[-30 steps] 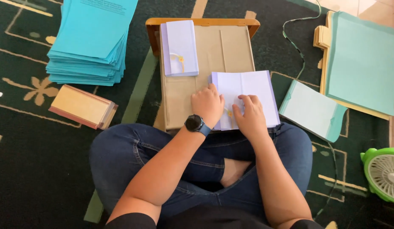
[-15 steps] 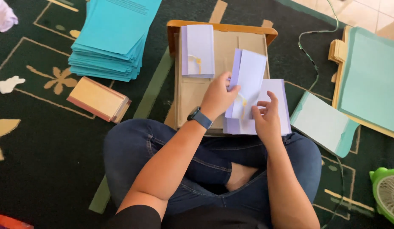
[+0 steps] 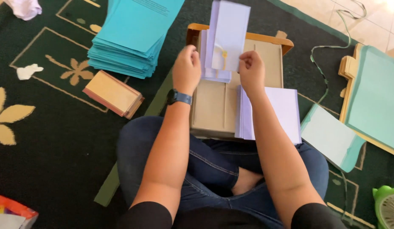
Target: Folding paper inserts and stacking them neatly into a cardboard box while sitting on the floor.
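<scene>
open carpet (image 3: 57, 140) left, teal stack (image 3: 129, 38) and wooden block (image 3: 113, 94) crowding board (image 3: 214, 110)

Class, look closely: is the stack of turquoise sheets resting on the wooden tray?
No: the stack of turquoise sheets lies on the dark green carpet, to the left of the wooden tray, apart from it.

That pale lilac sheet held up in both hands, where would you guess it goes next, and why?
Probably down onto the small lilac pile at the far end of the wooden tray. The left hand and right hand hold the folded lilac sheet right above that pile, while the unfolded stack lies nearer the lap.
</scene>
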